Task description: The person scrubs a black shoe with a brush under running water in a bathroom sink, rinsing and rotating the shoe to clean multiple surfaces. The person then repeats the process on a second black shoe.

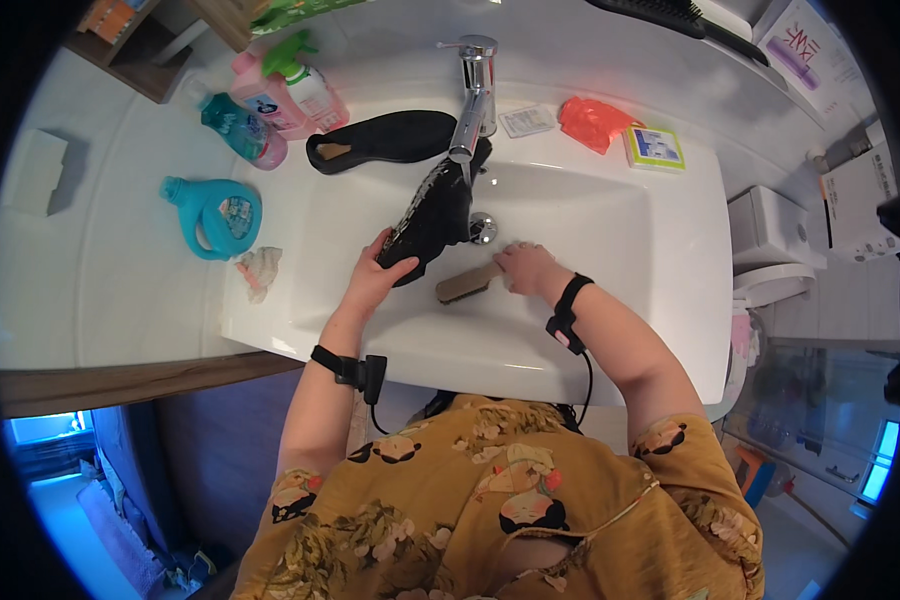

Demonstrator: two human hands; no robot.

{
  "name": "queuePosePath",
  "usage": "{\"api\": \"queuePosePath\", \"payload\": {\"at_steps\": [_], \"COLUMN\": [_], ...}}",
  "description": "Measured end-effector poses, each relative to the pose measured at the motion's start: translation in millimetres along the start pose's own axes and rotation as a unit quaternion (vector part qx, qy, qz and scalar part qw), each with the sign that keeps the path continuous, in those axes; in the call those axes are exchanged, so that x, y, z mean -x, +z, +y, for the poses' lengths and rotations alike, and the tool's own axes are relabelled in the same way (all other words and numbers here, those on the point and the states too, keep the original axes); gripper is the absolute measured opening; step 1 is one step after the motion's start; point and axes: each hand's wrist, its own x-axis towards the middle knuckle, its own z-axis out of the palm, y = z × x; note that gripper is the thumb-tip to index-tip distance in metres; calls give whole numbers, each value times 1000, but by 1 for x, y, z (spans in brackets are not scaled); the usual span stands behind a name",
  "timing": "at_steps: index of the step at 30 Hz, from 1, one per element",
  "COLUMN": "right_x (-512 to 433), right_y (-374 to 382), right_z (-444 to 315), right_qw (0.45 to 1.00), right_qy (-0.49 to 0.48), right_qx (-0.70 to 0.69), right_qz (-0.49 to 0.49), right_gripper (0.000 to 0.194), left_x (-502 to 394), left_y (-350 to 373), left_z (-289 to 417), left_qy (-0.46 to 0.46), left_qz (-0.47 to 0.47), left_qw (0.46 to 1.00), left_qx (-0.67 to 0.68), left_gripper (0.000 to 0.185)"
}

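My left hand (373, 276) grips one end of a wet black shoe (435, 214), which is tilted over the white sink basin (577, 217). A thin stream of water falls from the chrome faucet (474, 112) onto the shoe, and its far end lies partly behind the spout. Lower in the basin, my right hand (526, 268) holds the end of a wooden-handled scrub brush (468, 283), bristles facing down. The metal drain (483, 228) shows between the shoe and my right hand. A second black shoe (382, 139) rests on the sink's back ledge.
On the left ledge stand a teal detergent jug (221, 217), a teal bottle (244, 131), a pink bottle (274, 97) and a green-topped spray bottle (311, 90). A crumpled cloth (261, 274) lies near the jug. Back right are a red plastic bag (596, 124) and a small packet (654, 148).
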Motion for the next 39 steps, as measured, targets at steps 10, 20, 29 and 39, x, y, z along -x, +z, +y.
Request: {"api": "queuePosePath", "payload": {"at_steps": [10,20,29,39], "right_x": [32,143,94,64], "right_y": [-27,-84,-85,-38], "right_z": [25,-7,-95,-99], "right_qw": [995,909,949,924], "right_qy": [66,114,178,217], "right_qx": [-26,-324,-120,-223], "right_qz": [-66,238,233,222], "right_gripper": [24,43,31,33], "left_x": [22,32,23,6], "left_y": [21,38,41,8], "left_z": [5,5,-3,-28], "left_qy": [2,-250,-269,-272], "left_qz": [7,-87,-133,-156], "left_qw": [1000,938,950,936], "left_qx": [0,225,91,159], "left_gripper": [73,45,36,44]}}
